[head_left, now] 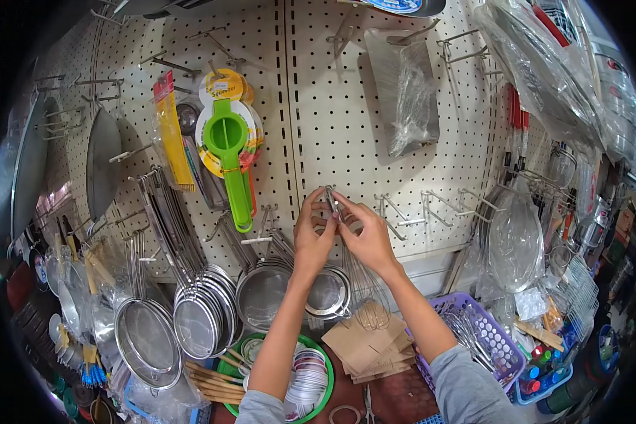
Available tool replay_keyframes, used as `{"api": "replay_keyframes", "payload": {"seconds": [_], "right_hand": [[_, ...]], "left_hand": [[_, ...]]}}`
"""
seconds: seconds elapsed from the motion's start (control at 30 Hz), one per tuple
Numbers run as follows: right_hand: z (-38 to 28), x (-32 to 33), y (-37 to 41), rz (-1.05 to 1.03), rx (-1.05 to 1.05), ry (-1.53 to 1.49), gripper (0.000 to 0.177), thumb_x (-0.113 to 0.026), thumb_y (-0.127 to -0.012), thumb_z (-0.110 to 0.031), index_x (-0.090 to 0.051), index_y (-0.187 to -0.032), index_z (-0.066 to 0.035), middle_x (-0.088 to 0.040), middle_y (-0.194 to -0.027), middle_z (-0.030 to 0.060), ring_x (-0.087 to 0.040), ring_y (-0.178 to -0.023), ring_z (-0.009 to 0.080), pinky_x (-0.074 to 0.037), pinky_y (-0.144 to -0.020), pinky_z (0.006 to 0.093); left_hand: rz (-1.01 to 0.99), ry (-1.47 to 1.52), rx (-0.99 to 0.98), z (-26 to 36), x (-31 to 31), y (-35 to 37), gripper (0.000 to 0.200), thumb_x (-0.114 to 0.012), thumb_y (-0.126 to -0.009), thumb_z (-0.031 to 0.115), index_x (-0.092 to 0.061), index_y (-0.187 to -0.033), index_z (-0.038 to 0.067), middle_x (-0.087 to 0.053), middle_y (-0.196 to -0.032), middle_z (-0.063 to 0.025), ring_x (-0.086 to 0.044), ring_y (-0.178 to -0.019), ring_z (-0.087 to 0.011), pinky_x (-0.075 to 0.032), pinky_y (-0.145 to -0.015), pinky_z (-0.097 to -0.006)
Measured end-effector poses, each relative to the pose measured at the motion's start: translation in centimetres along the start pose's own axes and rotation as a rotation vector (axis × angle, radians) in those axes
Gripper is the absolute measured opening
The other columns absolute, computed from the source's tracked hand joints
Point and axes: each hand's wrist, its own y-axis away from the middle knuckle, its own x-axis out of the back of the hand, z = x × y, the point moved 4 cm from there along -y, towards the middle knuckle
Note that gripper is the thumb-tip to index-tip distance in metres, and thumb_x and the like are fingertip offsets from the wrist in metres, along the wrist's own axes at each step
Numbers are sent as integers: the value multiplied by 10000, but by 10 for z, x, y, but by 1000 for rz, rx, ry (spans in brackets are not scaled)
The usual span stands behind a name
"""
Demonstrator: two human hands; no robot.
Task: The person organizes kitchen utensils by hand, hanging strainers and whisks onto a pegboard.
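Both hands are up at the middle of a holey wall board (332, 106) full of kitchen things. The left hand (313, 230) and the right hand (365, 234) meet at one small metal hook (330, 189) that sticks out of the board.

Both hands are closed in a narrow pinch. The fingertips hold the thin top end of a wire whisk (366, 290). The handle is skinny, so only the fingertips fit on it. The other fingers curl out of the way. The whisk hangs straight down from the pinch, at six o'clock from the hands. Its round wire end is heavy and pulls it down. I cannot tell if its top is on the hook or just beside it.

Both arms reach up from the bottom of the picture, bent at the elbows. The wrists lean in toward each other, and the palms face the board.

Everything here hangs by its handle so each thing can be seen. At ten o'clock from the hands is a green squeezer (227, 152). At seven o'clock, round strainers (261, 293) hang in a bunch with the bowls down. At four o'clock sits a purple basket (498, 343) with more wire things in it. Brown paper cards (367, 343) lie just under the whisk.
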Motion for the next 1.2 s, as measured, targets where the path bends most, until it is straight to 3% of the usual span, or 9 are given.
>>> {"api": "replay_keyframes", "payload": {"seconds": [0.17, 0.37, 0.57, 0.77, 0.87, 0.97, 1.07, 1.2], "right_hand": [[12, -4, -6, -10, 6, 46, 648, -698, -852, -29, -612, -1463, -226, -685, -952, 125, -686, -797, 249, -557, -780, 382], [23, -7, -9, 45, 103, 13, 636, -701, -842, -11, -634, -1441, -214, -666, -972, 140, -704, -804, 253, -567, -760, 370], [24, -6, -9, 2, 59, 48, 612, -706, -856, -10, -642, -1432, -207, -653, -977, 130, -712, -811, 244, -572, -771, 359], [29, -6, 0, 20, 60, 9, 616, -716, -873, -32, -618, -1456, -204, -650, -1001, 124, -702, -840, 243, -572, -792, 356], [19, -3, 6, -40, -44, -16, 641, -708, -880, -31, -584, -1485, -201, -648, -1086, 142, -689, -929, 258, -574, -827, 357], [22, 0, 23, -32, 16, 30, 678, -698, -876, -20, -542, -1515, -182, -621, -1230, 169, -661, -1081, 319, -558, -924, 397], [19, 4, 51, -13, 138, 147, 698, -689, -864, -7, -520, -1524, -156, -565, -1367, 187, -596, -1234, 376, -516, -1016, 442], [12, 14, 99, -92, 65, 98, 674, -705, -844, -19, -538, -1490, -111, -516, -1448, 191, -542, -1322, 404, -476, -1077, 442]], "left_hand": [[44, -59, -36, -6, -2, -8, 600, -690, -928, -4, -486, -1483, 95, -626, -1151, -102, -684, -810, -159, -574, -698, -304], [33, -83, -90, -23, -1, -16, 589, -697, -914, 1, -502, -1462, 96, -621, -1119, -101, -687, -806, -170, -572, -700, -314], [30, -80, -39, -20, -1, -14, 590, -706, -907, 14, -502, -1453, 107, -611, -1095, -99, -685, -812, -172, -570, -710, -317], [12, -106, -34, -25, -3, -8, 642, -727, -892, 30, -488, -1480, 126, -612, -997, -69, -608, -725, -139, -534, -682, -300], [-43, -160, -41, -22, -1, -1, 698, -737, -879, 35, -466, -1515, 134, -604, -939, -49, -551, -689, -120, -493, -646, -283], [-57, -124, 4, -14, -2, 13, 742, -736, -874, 35, -437, -1545, 144, -592, -900, -39, -528, -674, -110, -471, -632, -275], [-98, -51, 22, -12, -7, 35, 705, -732, -882, 43, -440, -1521, 103, -591, -905, -39, -524, -660, -103, -463, -629, -263], [-151, 40, 89, -3, -20, 77, 571, -710, -907, 32, -503, -1438, 66, -582, -915, -12, -516, -694, -80, -449, -640, -248]]}}
